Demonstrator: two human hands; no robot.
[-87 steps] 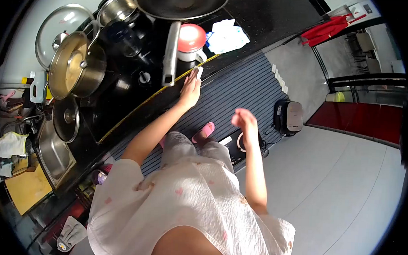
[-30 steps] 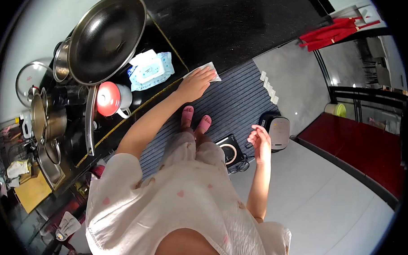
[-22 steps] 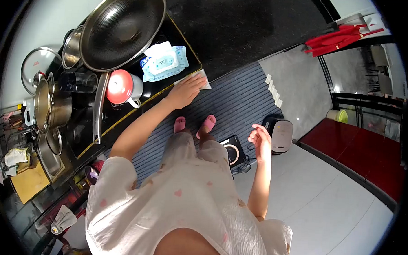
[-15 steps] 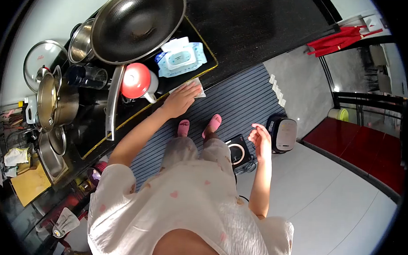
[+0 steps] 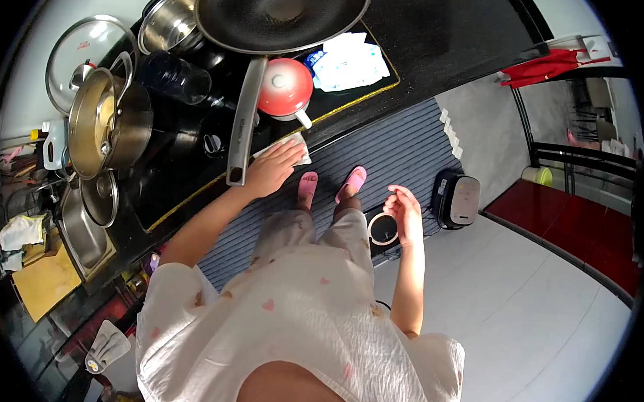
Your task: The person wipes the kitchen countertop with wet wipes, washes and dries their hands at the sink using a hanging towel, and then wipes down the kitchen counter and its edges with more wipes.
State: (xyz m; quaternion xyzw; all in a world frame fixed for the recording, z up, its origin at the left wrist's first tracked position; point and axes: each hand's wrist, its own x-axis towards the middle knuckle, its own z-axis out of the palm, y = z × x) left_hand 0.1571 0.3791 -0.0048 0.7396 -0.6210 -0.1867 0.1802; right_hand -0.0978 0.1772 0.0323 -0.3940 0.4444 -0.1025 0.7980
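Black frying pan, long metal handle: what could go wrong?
The left hand, on a white wipe at the black counter's edge, is near the long metal handle; a bump could swing the black frying pan. The white pot with a red lid points its handle that way and might snag.

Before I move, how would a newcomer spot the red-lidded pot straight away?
On the black stovetop, find the big dark pan. The small pot sits between that pan's long metal handle and the blue-and-white packet. Its domed red lid and white handle set it apart from the steel pots nearby.
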